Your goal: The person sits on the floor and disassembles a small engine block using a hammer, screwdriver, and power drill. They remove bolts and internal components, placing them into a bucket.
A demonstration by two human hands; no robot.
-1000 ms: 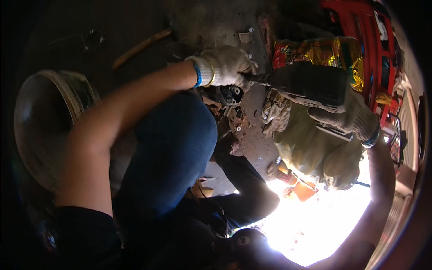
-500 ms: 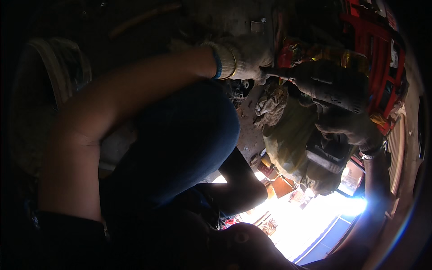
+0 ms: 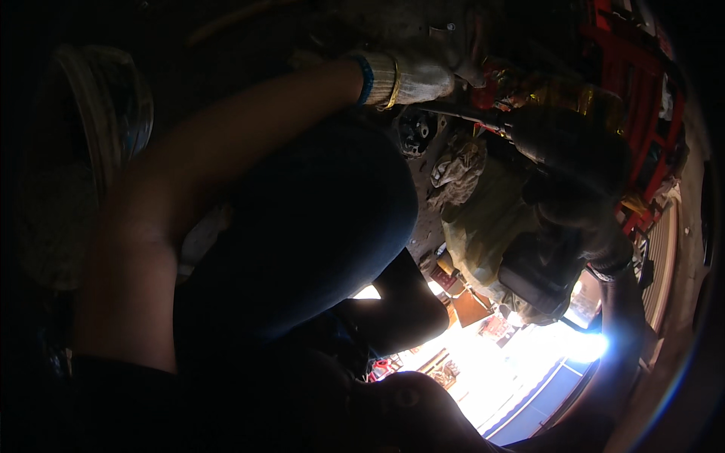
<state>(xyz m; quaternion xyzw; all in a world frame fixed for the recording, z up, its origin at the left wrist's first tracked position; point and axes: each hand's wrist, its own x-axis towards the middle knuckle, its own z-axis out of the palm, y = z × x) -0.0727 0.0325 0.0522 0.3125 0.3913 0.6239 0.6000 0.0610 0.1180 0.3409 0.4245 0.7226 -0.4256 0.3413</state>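
My right hand (image 3: 566,205), in a dark glove, is wrapped round the handle of a dark cordless drill (image 3: 578,143). Its blocky battery (image 3: 535,273) hangs below the hand, and a long thin bit (image 3: 472,115) points left from the chuck. My left hand (image 3: 423,79), in a pale knitted work glove with a blue cuff edge, is just above the bit's tip; its fingers are lost in shadow against dark parts. Under the tip lies a dark metal part (image 3: 415,132) with round holes. What the tip touches is hard to make out.
A crumpled rag (image 3: 458,170) and an olive-green cloth or bag (image 3: 483,238) lie below the drill. Red plastic crates (image 3: 642,98) stand at the right. A pale-rimmed bucket (image 3: 94,113) is at the left. My bent knee (image 3: 340,211) fills the middle.
The drill has tilted and shifted slightly, its battery swinging left. My left hand has moved up and slightly right, off the bit's tip, uncovering more of the metal part.
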